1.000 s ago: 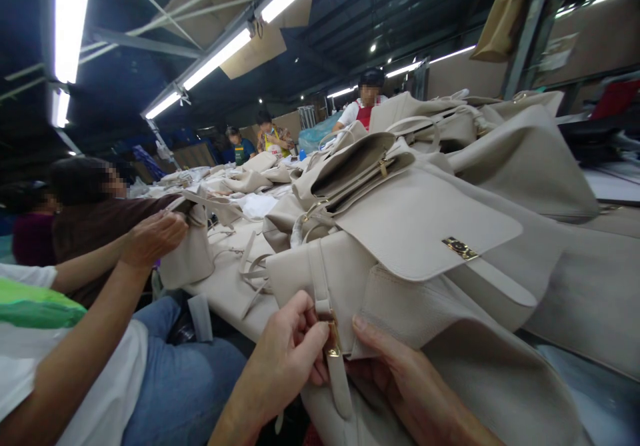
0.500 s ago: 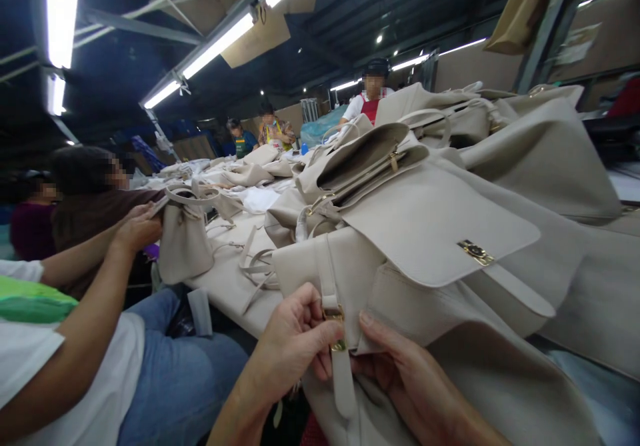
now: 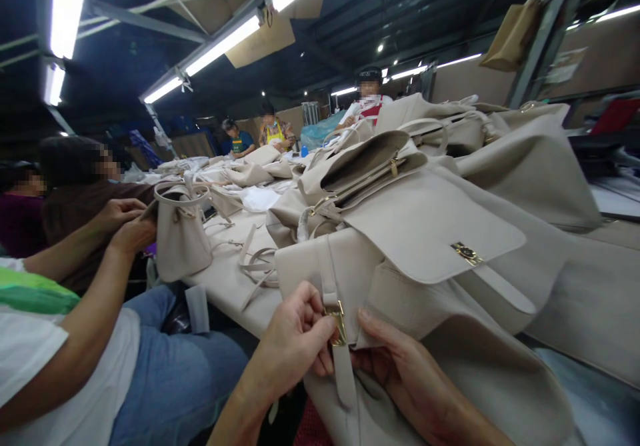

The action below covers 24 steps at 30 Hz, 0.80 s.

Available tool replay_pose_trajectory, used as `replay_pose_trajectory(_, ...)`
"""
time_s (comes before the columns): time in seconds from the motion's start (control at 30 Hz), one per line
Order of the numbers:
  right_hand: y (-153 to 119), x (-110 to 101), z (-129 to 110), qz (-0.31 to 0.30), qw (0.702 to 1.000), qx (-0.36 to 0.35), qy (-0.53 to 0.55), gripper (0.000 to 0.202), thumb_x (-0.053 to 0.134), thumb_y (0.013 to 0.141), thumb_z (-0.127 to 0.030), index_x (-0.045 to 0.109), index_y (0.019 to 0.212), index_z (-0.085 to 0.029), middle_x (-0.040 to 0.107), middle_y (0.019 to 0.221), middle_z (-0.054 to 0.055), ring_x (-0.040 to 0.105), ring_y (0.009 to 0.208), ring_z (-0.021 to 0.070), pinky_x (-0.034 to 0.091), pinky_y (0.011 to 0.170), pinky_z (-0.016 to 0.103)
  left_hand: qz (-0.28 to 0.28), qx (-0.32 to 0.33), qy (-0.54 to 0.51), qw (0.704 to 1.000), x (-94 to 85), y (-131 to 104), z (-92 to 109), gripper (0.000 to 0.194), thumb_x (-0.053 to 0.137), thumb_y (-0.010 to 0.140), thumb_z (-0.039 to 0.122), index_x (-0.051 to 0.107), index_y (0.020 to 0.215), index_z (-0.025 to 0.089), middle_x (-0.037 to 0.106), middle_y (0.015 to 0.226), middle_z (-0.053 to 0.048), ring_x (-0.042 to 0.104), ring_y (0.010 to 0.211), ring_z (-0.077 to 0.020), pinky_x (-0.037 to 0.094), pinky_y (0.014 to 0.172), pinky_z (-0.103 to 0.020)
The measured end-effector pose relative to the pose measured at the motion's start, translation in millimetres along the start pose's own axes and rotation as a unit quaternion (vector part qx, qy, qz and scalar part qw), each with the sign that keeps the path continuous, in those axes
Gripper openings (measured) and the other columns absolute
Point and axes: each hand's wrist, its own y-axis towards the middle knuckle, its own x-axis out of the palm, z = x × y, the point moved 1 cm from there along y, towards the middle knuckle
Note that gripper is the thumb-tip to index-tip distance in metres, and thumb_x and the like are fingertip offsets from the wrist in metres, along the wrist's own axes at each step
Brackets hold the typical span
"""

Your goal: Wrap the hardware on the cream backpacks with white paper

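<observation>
A beige handbag (image 3: 313, 266) lies at the front of the pile, its strap (image 3: 344, 379) hanging down with a gold clasp (image 3: 339, 326) on it. My left hand (image 3: 300, 336) pinches the strap at the clasp between thumb and fingers. My right hand (image 3: 400, 359) grips the lower edge of the same handbag, thumb on top and fingers tucked beneath, partly hidden. Just behind lies another beige handbag (image 3: 435, 219) with its mouth gaping, a wide flap, and a gold lock (image 3: 467, 254) near the flap's end.
More beige bags (image 3: 525, 146) are heaped at the right and back. Thin straps (image 3: 260, 266) lie on the table (image 3: 225, 293). At left a seated co-worker's hands (image 3: 127, 223) hold a small bag (image 3: 183, 239). Several other people sit or stand around.
My left thumb has shifted slightly left, so more of the gold clasp shows. My right hand keeps its hold. The co-worker's hands at left have moved a little.
</observation>
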Motion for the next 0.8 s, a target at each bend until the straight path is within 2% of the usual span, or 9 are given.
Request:
replay_pose_trajectory(0.1, -2, 2, 0, -0.015, 1.0, 0.005, 0.007, 0.037, 0.064, 0.086, -0.042, 0.075, 0.102, -0.01, 0.077, 0.096, 0.011, 0.07, 0.087, 0.0237, 0.055, 0.082, 0.036, 0.062, 0.016, 0.091, 0.994, 0.6, -3, 0, 0.031, 0.07, 0.076, 0.034, 0.042, 0.079, 0.023, 0.054, 0.048, 0.01, 0.053, 0.033, -0.0093, 0.036, 0.031, -0.014)
replay_pose_trajectory(0.17, -3, 3, 0, -0.026, 1.0, 0.005, 0.006, 0.038, 0.062, 0.087, -0.042, 0.075, 0.101, -0.009, 0.077, 0.093, 0.012, 0.071, 0.086, 0.024, 0.054, 0.082, 0.036, 0.074, 0.014, 0.087, 0.993, 1.4, -1, -2, 0.033, 0.073, 0.072, 0.032, 0.042, 0.079, 0.023, 0.054, 0.047, 0.011, 0.052, 0.033, -0.0092, 0.036, 0.031, -0.014)
replay_pose_trajectory(0.3, -3, 2, -1, -0.019, 1.0, -0.007, -0.005, 0.037, 0.065, 0.085, -0.043, 0.076, 0.097, -0.01, 0.077, 0.092, 0.011, 0.07, 0.085, 0.0232, 0.054, 0.082, 0.035, 0.01, -0.016, -0.021, 1.0, 0.8, 7, -8, 0.03, 0.068, 0.074, 0.031, 0.039, 0.081, 0.023, 0.057, 0.047, 0.01, 0.055, 0.033, -0.0108, 0.041, 0.032, -0.015)
replay_pose_trajectory(0.43, -1, 2, -2, 0.007, 1.0, 0.001, -0.005, 0.036, 0.072, 0.078, -0.044, 0.077, 0.093, -0.011, 0.077, 0.092, 0.011, 0.069, 0.083, 0.0223, 0.055, 0.08, 0.034, -0.039, -0.021, -0.078, 0.996, -4.6, 10, -13, 0.035, 0.07, 0.072, 0.032, 0.039, 0.084, 0.023, 0.059, 0.048, 0.009, 0.057, 0.035, -0.0104, 0.046, 0.034, -0.015)
replay_pose_trajectory(0.6, 0, 1, 0, 0.029, 1.0, 0.003, -0.008, 0.037, 0.075, 0.075, -0.042, 0.076, 0.093, -0.01, 0.076, 0.095, 0.012, 0.069, 0.082, 0.0226, 0.056, 0.075, 0.033, -0.065, -0.015, -0.101, 0.993, -9.8, 10, -17, 0.036, 0.071, 0.073, 0.034, 0.039, 0.085, 0.023, 0.06, 0.05, 0.008, 0.058, 0.037, -0.0103, 0.048, 0.038, -0.016)
replay_pose_trajectory(0.8, 1, 0, 4, 0.043, 0.999, 0.002, -0.011, 0.035, 0.075, 0.076, -0.04, 0.076, 0.093, -0.01, 0.077, 0.093, 0.011, 0.07, 0.081, 0.0237, 0.057, 0.076, 0.034, -0.078, -0.013, -0.08, 0.994, -12.8, 7, -15, 0.03, 0.065, 0.074, 0.029, 0.039, 0.086, 0.023, 0.06, 0.051, 0.008, 0.061, 0.041, -0.0108, 0.048, 0.041, -0.015)
